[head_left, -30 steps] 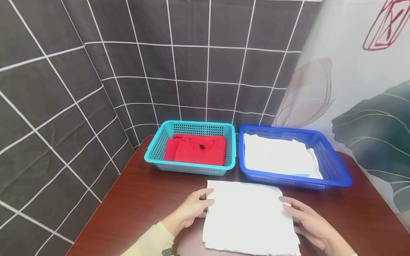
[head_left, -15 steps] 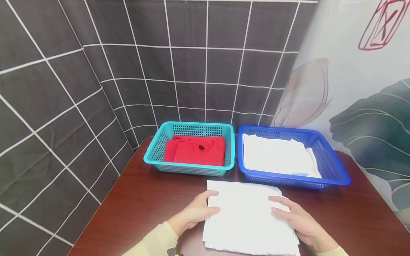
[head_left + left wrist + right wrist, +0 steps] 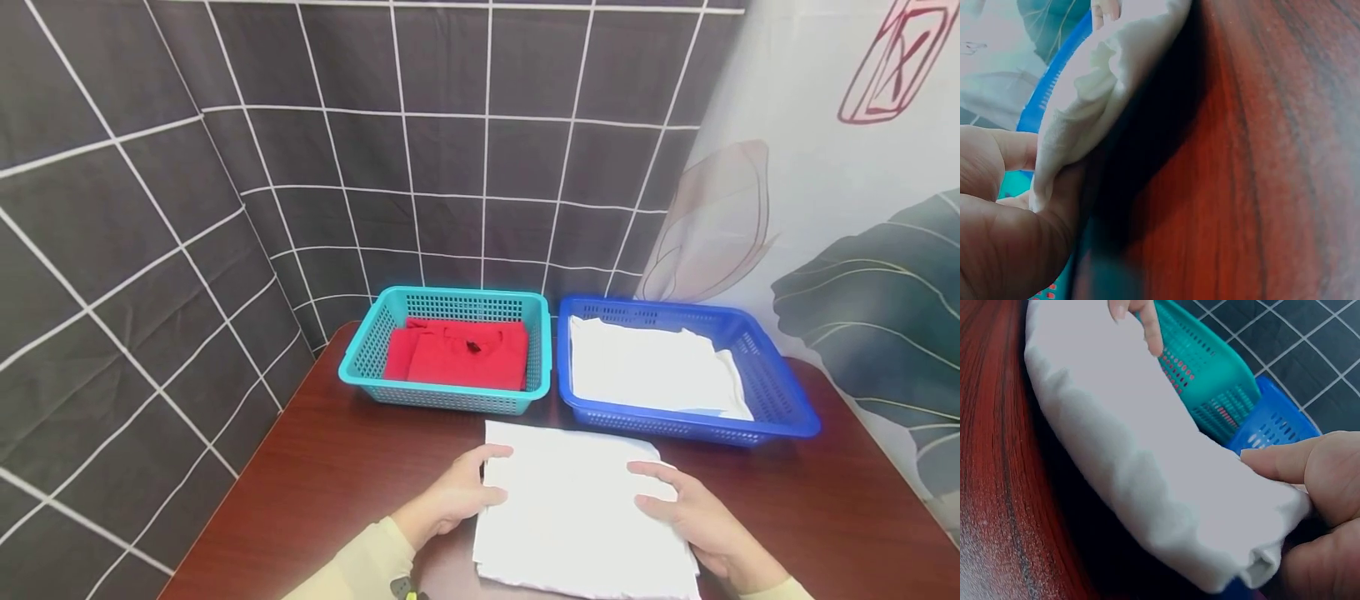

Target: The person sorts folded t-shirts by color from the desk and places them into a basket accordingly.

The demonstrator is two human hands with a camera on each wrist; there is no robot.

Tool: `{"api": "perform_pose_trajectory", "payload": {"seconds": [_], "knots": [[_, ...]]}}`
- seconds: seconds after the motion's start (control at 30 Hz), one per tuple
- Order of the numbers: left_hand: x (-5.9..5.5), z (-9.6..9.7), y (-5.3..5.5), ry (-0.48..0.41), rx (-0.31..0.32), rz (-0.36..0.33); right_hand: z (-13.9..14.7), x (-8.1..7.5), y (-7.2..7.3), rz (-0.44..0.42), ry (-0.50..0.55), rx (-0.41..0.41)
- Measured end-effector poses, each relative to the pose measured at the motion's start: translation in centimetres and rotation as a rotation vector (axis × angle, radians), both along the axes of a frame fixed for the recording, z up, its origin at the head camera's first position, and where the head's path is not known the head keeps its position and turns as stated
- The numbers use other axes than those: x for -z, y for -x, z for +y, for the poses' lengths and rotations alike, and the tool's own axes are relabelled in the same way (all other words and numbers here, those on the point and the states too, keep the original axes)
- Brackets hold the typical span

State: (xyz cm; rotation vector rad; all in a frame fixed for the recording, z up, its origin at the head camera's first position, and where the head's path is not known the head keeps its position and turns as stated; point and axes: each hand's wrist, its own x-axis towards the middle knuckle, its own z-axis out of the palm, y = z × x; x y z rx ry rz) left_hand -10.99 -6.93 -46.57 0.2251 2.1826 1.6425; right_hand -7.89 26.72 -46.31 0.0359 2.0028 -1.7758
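A folded white garment [image 3: 577, 517] lies in front of me on the brown table. My left hand [image 3: 450, 493] holds its left side, fingers and thumb around the edge. On the opposite side my right hand [image 3: 705, 521] grips the right edge, with finger and thumb tips reaching over the top. In the left wrist view, the white fabric [image 3: 1085, 106] sits between thumb and fingers, with dark shadow below it. The right wrist view shows a rolled, thick fold of the garment [image 3: 1116, 444] in the right hand [image 3: 1341, 481]. Fingers under the cloth are mostly hidden.
A teal basket [image 3: 450, 397] behind the garment holds folded red clothing [image 3: 468, 360]. To its right, a blue basket [image 3: 675, 425] contains folded white clothing [image 3: 645, 367]. A dark gridded curtain [image 3: 442, 150] hangs behind the table [image 3: 322, 475].
Over the last second both hands have moved inward onto the garment, the right one most, its fingertips shifting left across the top. The garment stays nearly in place.
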Motion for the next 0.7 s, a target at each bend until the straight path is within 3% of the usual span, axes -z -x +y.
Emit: {"api": "perform_pose_trajectory", "payload": {"seconds": [0.27,0.57,0.7], "knots": [[-1.3,-0.9,-0.5,-0.036,0.01,-0.008,-0.4,-2.0,-0.4,0.068,-0.201,0.01],[-5.1,-1.6,-2.0,-0.064,0.037,0.055,-0.2,-5.4,-2.0,0.027,-0.219,-0.023],[-6.9,-1.6,-2.3,0.023,0.067,0.163,-0.2,-7.1,-2.8,0.007,-0.184,-0.018]]}}
